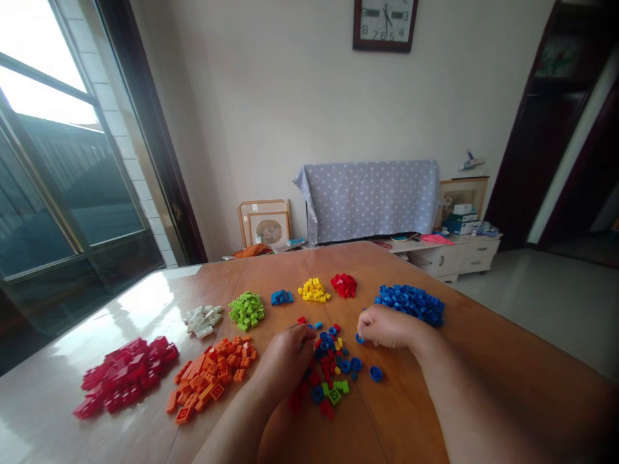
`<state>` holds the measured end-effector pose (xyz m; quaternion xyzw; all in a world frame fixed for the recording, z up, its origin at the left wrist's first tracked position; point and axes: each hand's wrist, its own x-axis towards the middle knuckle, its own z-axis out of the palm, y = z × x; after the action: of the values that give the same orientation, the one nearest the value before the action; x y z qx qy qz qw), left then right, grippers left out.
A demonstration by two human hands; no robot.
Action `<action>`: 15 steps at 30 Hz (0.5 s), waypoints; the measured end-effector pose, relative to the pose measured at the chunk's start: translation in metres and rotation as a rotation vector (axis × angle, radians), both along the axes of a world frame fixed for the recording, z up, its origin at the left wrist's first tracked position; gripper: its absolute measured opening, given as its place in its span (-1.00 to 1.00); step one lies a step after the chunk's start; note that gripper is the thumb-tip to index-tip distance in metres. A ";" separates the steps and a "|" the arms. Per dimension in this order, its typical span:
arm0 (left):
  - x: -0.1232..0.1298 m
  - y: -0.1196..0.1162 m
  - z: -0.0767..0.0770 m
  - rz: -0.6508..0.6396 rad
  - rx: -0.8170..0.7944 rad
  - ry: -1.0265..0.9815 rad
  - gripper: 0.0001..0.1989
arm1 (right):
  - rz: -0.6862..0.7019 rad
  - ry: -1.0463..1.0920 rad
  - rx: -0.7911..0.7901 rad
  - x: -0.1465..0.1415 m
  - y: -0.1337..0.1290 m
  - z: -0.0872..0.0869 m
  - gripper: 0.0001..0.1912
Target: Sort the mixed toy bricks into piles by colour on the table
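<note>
Blue round piece (pixel 360 338) right at the fingertips of the right hand (pixel 380 325), just off the right side of the mixed pile (pixel 329 361). Those fingers are curled in close together, but honestly can't tell if the piece is actually pinched or just sitting under them. The left hand (pixel 289 354) is at the left edge of the mixed pile, fingers bent and pointing in toward it. It hides its own fingertips, so can't say what, if anything, it's got.

The mixed pile itself is on the wooden desk (pixel 401 412) between the two hands: red, blue, yellow and green bits, with some blue rings on the right side and a few green bricks (pixel 334 396) at the near end.

Sorted stuff curves around it. Big blue pile (pixel 411 304) just beyond the right hand, then going left along the far side a red pile (pixel 344 285), yellow pile (pixel 314 290), small blue pile (pixel 282 297), lime pile (pixel 247 310) and white pile (pixel 203 320). Orange pile (pixel 213 374) is left of the left hand, and the pinkish-red pile (pixel 126 374) is further left again.

Behind the desk there's a polka-dot cloth (pixel 372 200) draped over something, plus a wall clock (pixel 384 24) up top.
</note>
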<state>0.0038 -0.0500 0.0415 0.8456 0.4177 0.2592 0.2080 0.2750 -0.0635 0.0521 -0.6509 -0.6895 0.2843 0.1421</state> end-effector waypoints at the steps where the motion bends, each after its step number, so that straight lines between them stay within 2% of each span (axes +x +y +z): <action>1: 0.000 0.000 0.001 0.002 0.001 0.002 -0.83 | -0.024 -0.034 0.020 0.002 0.000 0.000 -0.85; 4: -0.001 0.002 0.002 0.018 0.019 0.002 -0.82 | -0.147 -0.040 0.166 0.005 0.003 0.002 -0.83; 6: -0.001 0.003 0.002 0.033 0.032 -0.006 -0.81 | -0.228 0.064 0.215 0.003 0.004 0.003 -0.80; 8: -0.002 0.004 0.002 0.038 0.038 -0.013 -0.81 | -0.253 0.208 0.192 -0.002 0.005 0.003 -0.77; 11: -0.003 0.006 0.001 0.016 0.043 -0.022 -0.81 | -0.201 0.355 0.136 -0.014 0.005 0.001 -0.73; 15: -0.005 0.005 0.001 0.002 0.064 -0.020 -0.82 | -0.167 0.323 0.040 -0.021 0.004 -0.004 -0.72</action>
<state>-0.0007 -0.0446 0.0422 0.8488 0.4080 0.2812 0.1845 0.2535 -0.0592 0.0476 -0.6487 -0.6068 0.3588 0.2869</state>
